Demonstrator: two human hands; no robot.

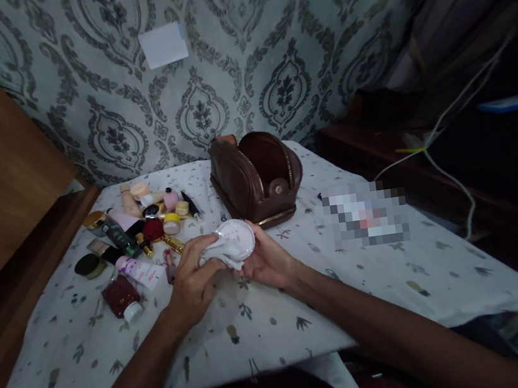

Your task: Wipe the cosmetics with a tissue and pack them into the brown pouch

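A round, pale container with a clear rim (pixel 238 237), perhaps a jar or compact, is tilted toward me above the table. My right hand (pixel 270 259) grips it from the right and underneath, fingers wrapped round its edge. On the other side my left hand (pixel 195 282) pinches a white cloth (pixel 219 252) and presses it against the container's left edge. Just behind both hands stands a brown leather toiletry bag (pixel 243 186), unzipped, its dark inside showing. Left of my left hand lies a cluster of cosmetics, with a lotion tube (pixel 142 271) and a dark red bottle (pixel 120 296) nearest.
A patterned white tablecloth (pixel 277 331) covers the table. A blurred-out item (pixel 364 215) lies on the right. Wooden furniture (pixel 7 163) borders the left side, wallpaper the back. A white cable (pixel 444 173) hangs beyond the right edge.
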